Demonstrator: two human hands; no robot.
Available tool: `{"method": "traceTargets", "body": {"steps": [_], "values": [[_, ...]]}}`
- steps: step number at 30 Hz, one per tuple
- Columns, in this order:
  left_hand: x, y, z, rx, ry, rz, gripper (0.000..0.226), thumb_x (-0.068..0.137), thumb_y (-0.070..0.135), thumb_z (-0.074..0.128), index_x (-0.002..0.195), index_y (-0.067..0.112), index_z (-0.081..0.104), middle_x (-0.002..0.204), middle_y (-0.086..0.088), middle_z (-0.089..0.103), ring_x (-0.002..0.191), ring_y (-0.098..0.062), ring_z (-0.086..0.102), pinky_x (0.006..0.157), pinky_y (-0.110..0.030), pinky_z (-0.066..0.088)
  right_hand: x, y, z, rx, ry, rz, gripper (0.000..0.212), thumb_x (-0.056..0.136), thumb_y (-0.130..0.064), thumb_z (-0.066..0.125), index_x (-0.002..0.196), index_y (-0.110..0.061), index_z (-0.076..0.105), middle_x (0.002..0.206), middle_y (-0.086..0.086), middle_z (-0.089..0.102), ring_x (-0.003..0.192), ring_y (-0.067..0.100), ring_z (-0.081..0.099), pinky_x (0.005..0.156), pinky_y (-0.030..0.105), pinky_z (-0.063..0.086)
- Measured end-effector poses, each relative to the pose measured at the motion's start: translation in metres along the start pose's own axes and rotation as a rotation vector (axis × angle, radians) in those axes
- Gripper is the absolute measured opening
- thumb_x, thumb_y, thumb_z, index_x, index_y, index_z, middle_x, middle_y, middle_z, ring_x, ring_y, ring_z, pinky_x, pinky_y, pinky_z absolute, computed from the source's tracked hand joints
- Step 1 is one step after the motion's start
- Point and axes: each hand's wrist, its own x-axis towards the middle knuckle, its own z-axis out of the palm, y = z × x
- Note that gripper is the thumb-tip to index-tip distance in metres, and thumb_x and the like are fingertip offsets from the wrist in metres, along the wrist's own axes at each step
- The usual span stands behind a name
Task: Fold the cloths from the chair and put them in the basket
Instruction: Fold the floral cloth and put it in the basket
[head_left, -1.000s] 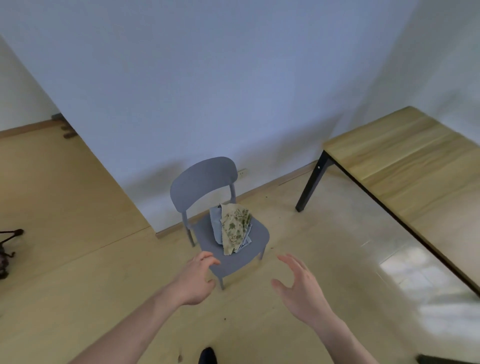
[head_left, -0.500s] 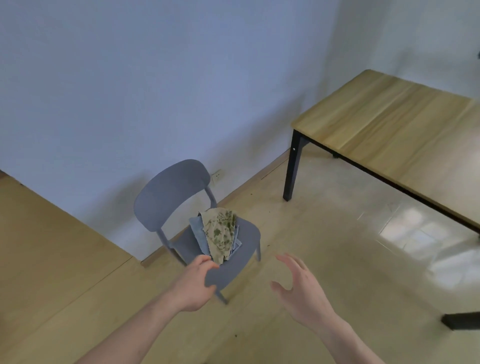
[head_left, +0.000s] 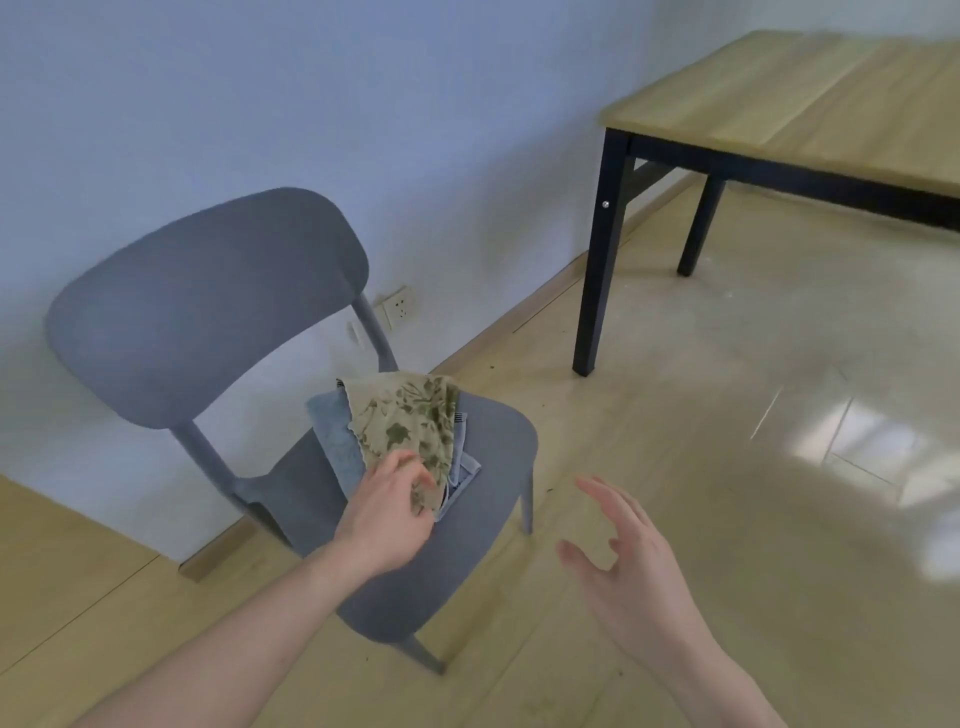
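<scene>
1. The left hand (head_left: 387, 512) has its fingers curled onto the near corner of the floral cloth (head_left: 408, 423), which tops a small pile on the seat of the grey chair (head_left: 208, 306). It looks like a pinch, but the fingertips hide the contact, so I cannot tell whether the cloth is truly held.
2. The right hand (head_left: 631, 577) hangs in the air at about four o'clock from the pile, fingers spread and relaxed, holding nothing and well apart from the chair.
3. Under the floral cloth lie a blue cloth (head_left: 335, 441) at its nine o'clock edge and a paler piece (head_left: 464, 473) peeking out at five o'clock. A striped edge shows too, so the count is uncertain.
4. Risk, as I judge it: the layers overlap closely, so a pull on the top cloth could drag the ones beneath off the seat onto the floor (head_left: 727, 441).
5. A grip on just the corner might also slip, since soft fabric gives little to hold.
6. No basket is in sight from here. The wooden table (head_left: 810, 98) stands at two o'clock, its visible top bare.
</scene>
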Motion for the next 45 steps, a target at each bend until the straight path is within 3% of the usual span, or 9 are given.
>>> {"method": "traceTargets", "body": {"steps": [7,13,22,29,32,36,38,42,45], "values": [[0.031,-0.051,0.073,-0.070,0.328,0.052,0.048,0.089,0.023,0.052,0.137,0.027,0.052,0.137,0.010,0.049,0.129,-0.016,0.041,0.112,-0.038,0.038,0.026,0.069,0.073,0.075,0.096,-0.051,0.060,0.092,-0.031,0.071,0.143,-0.048,0.045,0.149,-0.027,0.041,0.138,-0.001,0.041,0.115,0.035,0.042],[0.037,-0.060,0.088,-0.135,0.471,0.125,0.021,0.087,0.023,0.057,0.107,0.028,0.061,0.105,0.014,0.053,0.102,-0.014,0.051,0.088,-0.033,0.046,0.029,0.098,0.111,0.061,0.108,-0.130,0.057,0.090,-0.026,0.072,0.137,-0.048,0.048,0.141,-0.029,0.044,0.130,-0.001,0.046,0.110,0.034,0.045],[0.027,-0.060,0.086,-0.227,0.586,0.172,0.010,0.092,0.023,0.060,0.089,0.033,0.062,0.094,0.014,0.055,0.082,-0.008,0.055,0.067,-0.030,0.044,0.009,0.090,0.111,0.020,0.107,-0.164,0.053,0.089,-0.026,0.072,0.133,-0.047,0.051,0.135,-0.031,0.045,0.123,-0.004,0.049,0.104,0.028,0.047],[-0.009,-0.044,0.049,-0.501,0.656,0.002,0.017,0.095,0.025,0.059,0.092,0.034,0.073,0.086,0.018,0.072,0.083,-0.006,0.067,0.074,-0.022,0.049,-0.037,0.041,0.077,0.026,0.182,-0.219,0.050,0.089,-0.027,0.072,0.131,-0.047,0.053,0.131,-0.033,0.046,0.122,-0.002,0.050,0.097,0.025,0.047],[-0.035,-0.026,0.011,-0.556,0.773,0.055,0.017,0.096,0.027,0.058,0.098,0.030,0.075,0.088,0.017,0.073,0.082,-0.003,0.066,0.074,-0.016,0.046,-0.070,0.024,0.066,0.072,0.221,-0.216,0.050,0.089,-0.027,0.074,0.130,-0.046,0.054,0.129,-0.031,0.048,0.121,-0.005,0.051,0.090,0.020,0.047],[-0.080,0.002,-0.036,-0.595,0.853,0.188,0.016,0.096,0.020,0.059,0.096,0.024,0.074,0.085,0.017,0.071,0.078,0.000,0.065,0.077,-0.013,0.049,-0.126,0.018,0.063,0.188,0.247,-0.164,0.047,0.090,-0.025,0.074,0.127,-0.047,0.056,0.130,-0.026,0.052,0.122,-0.005,0.052,0.094,0.023,0.047],[-0.106,0.018,-0.052,-0.601,0.870,0.271,0.017,0.097,0.021,0.059,0.101,0.024,0.075,0.091,0.015,0.074,0.084,-0.001,0.068,0.082,-0.020,0.053,-0.149,0.018,0.062,0.194,0.236,-0.131,0.046,0.090,-0.025,0.073,0.127,-0.048,0.057,0.130,-0.024,0.053,0.123,-0.003,0.052,0.095,0.024,0.048],[-0.160,0.050,-0.058,-0.670,0.799,0.396,0.017,0.098,0.019,0.060,0.094,0.029,0.073,0.085,0.020,0.072,0.083,0.003,0.068,0.073,-0.010,0.052,-0.182,0.017,0.053,0.202,0.203,-0.083,0.040,0.091,-0.030,0.073,0.124,-0.047,0.059,0.125,-0.024,0.059,0.119,-0.004,0.057,0.094,0.023,0.050],[-0.191,0.065,-0.037,-0.678,0.657,0.419,0.016,0.097,0.021,0.062,0.093,0.027,0.076,0.084,0.019,0.073,0.084,0.003,0.067,0.073,-0.009,0.051,-0.198,0.021,0.041,0.160,0.153,-0.056,0.030,0.090,-0.032,0.073,0.117,-0.043,0.064,0.119,-0.026,0.067,0.113,-0.007,0.060,0.095,0.027,0.055]]}}
